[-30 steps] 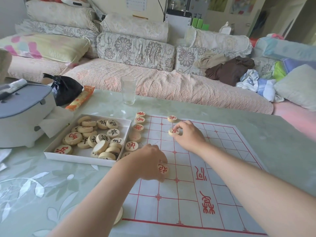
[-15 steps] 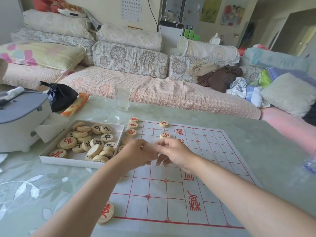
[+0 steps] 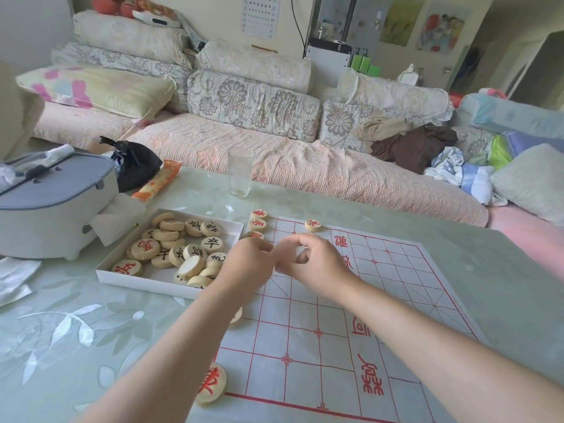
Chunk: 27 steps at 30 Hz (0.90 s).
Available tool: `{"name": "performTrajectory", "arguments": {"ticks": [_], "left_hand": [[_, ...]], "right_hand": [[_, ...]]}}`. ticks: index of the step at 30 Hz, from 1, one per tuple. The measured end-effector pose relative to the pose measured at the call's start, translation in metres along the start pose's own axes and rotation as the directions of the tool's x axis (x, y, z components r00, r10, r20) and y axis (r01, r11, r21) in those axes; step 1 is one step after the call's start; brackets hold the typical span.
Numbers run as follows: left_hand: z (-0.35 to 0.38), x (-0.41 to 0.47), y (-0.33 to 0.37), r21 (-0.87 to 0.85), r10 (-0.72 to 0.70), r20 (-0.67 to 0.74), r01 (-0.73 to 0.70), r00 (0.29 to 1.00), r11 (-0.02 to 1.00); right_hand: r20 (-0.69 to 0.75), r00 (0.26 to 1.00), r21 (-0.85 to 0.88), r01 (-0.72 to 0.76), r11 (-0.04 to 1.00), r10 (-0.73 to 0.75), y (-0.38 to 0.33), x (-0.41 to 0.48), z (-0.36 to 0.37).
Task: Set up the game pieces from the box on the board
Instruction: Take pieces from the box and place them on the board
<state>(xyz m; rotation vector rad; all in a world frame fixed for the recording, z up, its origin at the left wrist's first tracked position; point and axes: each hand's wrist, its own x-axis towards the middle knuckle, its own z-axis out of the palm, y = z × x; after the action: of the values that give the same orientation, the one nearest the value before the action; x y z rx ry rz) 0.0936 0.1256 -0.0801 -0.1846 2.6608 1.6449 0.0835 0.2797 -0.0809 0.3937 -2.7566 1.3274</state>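
Hands meet at mid-frame over the board [image 3: 305,346].
Our right hand [image 3: 314,265] curls, seemingly pinching a piece [image 3: 301,255]; left hand [image 3: 247,261] touches it, its grip we cannot tell.

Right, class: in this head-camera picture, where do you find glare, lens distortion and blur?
Head view: daylight leaves a pale sheen on the glossy table by the drinking glass; the wide lens bows the sofa and tilts the doorway at the right edge; the left hand and right hand look slightly soft, yet the pieces in the box read clearly.
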Motion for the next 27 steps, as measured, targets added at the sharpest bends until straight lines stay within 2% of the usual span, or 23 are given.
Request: {"name": "performTrajectory", "arguments": {"ticks": [1, 2, 4, 7, 9, 16, 21, 27], "left_hand": [[-0.002, 0.002, -0.003, 0.218, 0.1, -0.052, -0.086, 0.994, 0.972], [-0.005, 0.004, -0.007, 0.419, 0.215, -0.081, -0.162, 0.973, 0.893], [-0.011, 0.008, -0.014, 0.657, 0.386, -0.06, -0.254, 0.921, 0.71], [-0.018, 0.013, -0.025, 0.769, 0.434, 0.053, -0.314, 0.899, 0.557], [-0.02, 0.015, -0.034, 0.793, 0.41, 0.116, -0.333, 0.905, 0.51], [-0.019, 0.018, -0.045, 0.801, 0.401, 0.158, -0.354, 0.902, 0.482], [-0.021, 0.018, -0.046, 0.782, 0.408, 0.155, -0.364, 0.9, 0.506], [-0.026, 0.018, -0.041, 0.724, 0.375, 0.147, -0.358, 0.915, 0.59]], "right_hand": [[-0.017, 1.0, -0.041, -0.001, 0.999, 0.0, 0.004, 0.008, 0.001], [-0.041, 0.999, -0.099, -0.009, 0.995, 0.005, 0.009, 0.017, 0.002], [-0.118, 0.992, -0.234, -0.067, 0.97, 0.04, 0.021, 0.039, 0.0], [-0.2, 0.973, -0.358, -0.182, 0.916, 0.116, 0.034, 0.068, -0.007], [-0.195, 0.971, -0.417, -0.209, 0.884, 0.138, 0.039, 0.086, -0.009], [-0.188, 0.969, -0.51, -0.235, 0.827, 0.159, 0.048, 0.126, 0.001], [-0.13, 0.962, -0.528, -0.273, 0.804, 0.241, 0.054, 0.13, 0.008], [-0.129, 0.981, -0.554, -0.191, 0.811, 0.143, 0.031, 0.123, 0.005]]}}
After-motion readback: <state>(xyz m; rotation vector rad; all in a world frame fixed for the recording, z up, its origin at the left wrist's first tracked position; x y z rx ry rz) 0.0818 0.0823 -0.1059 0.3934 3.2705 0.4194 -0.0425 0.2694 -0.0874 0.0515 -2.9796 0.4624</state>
